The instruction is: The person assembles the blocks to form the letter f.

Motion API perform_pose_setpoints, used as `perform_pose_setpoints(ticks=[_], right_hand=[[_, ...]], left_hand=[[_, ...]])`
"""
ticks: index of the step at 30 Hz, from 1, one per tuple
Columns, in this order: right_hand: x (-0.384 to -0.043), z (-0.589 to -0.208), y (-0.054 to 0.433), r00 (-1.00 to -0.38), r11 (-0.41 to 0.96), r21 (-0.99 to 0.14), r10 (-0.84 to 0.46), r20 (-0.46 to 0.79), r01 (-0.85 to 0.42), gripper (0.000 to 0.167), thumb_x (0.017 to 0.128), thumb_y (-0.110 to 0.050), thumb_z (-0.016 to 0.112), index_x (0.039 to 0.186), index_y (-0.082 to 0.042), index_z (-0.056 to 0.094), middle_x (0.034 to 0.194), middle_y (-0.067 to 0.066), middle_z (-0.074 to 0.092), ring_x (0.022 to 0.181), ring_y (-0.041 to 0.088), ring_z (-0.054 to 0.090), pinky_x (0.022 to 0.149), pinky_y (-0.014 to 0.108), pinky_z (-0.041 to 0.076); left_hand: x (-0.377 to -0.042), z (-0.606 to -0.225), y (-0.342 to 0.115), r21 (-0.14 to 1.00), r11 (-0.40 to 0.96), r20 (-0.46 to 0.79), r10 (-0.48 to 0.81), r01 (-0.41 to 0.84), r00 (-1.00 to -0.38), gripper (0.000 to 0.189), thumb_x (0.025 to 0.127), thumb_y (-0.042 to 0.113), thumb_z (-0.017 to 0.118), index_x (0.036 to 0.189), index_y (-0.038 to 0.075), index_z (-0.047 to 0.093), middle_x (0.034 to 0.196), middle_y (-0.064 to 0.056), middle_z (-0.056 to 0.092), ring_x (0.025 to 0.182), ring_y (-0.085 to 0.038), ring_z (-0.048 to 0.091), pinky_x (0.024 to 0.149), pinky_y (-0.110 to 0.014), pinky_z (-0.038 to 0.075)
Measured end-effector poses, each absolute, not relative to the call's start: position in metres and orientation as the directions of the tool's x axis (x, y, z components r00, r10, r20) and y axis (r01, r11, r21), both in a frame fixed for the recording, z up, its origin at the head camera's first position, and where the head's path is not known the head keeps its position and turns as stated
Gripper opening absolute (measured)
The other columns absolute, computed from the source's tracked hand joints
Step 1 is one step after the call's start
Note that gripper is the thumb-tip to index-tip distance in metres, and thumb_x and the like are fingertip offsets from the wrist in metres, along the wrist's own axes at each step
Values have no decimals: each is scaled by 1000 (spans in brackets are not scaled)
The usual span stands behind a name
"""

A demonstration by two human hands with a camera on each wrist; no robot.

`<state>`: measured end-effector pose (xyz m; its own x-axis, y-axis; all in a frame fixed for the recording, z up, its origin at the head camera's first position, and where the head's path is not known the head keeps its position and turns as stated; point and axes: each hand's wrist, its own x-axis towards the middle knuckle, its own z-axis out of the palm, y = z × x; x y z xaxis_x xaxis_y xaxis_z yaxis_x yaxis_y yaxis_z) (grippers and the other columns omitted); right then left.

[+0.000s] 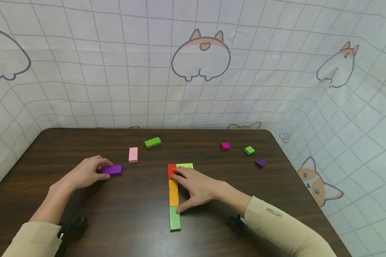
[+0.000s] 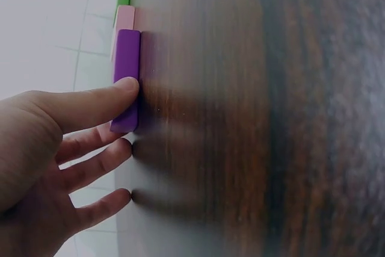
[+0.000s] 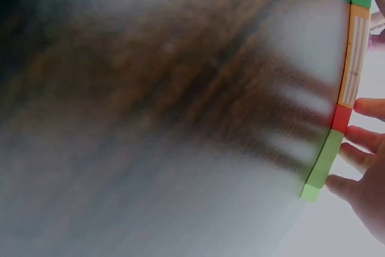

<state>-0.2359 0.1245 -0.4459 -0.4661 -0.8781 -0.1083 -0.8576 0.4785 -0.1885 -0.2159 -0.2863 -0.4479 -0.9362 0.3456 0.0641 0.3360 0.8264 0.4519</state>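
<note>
On the left of the table, my left hand (image 1: 87,174) pinches a purple block (image 1: 115,170) between thumb and fingers. In the left wrist view the thumb presses one long side of that purple block (image 2: 127,52), which lies on the table. Near the middle, my right hand (image 1: 201,184) spreads over an L of blocks. Its fingertips touch the red block (image 1: 171,171) and the light green block (image 1: 184,165), partly hidden beneath the hand. The thumb rests by the joint of the orange block (image 1: 173,192) and the green block (image 1: 175,219). The right wrist view shows the fingers nearly straight.
A pink block (image 1: 133,154) and a long green block (image 1: 152,142) lie beyond the left hand. Toward the back right are a magenta block (image 1: 225,146), a small green block (image 1: 249,150) and a dark purple block (image 1: 260,163). A patterned curtain (image 1: 141,100) borders the table.
</note>
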Motion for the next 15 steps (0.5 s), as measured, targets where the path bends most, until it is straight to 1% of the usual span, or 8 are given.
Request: perform_pose_setpoints(ticks=[8,15], right_hand=[[-235,-445,125,-469,483,-181,-876,-115,-857,108,82,-76,69,160,-10,34,165,12,24,151,26,25,121,41,24],[-235,-446,125,-463,476,-182,-880,-112,-861,108,82,-76,68,160,-9,34,165,13,24,150,27,26,121,41,24]], left_hand=[[-218,-449,-280,457,819,72,356,348,-932,30,88,17,83,111,2,72,96,-4,62,84,-21,53,72,-41,45],[-223,-448,-266,467,792,87,400,392,-913,30,87,19,84,110,4,73,92,1,59,83,-19,52,72,-39,43]])
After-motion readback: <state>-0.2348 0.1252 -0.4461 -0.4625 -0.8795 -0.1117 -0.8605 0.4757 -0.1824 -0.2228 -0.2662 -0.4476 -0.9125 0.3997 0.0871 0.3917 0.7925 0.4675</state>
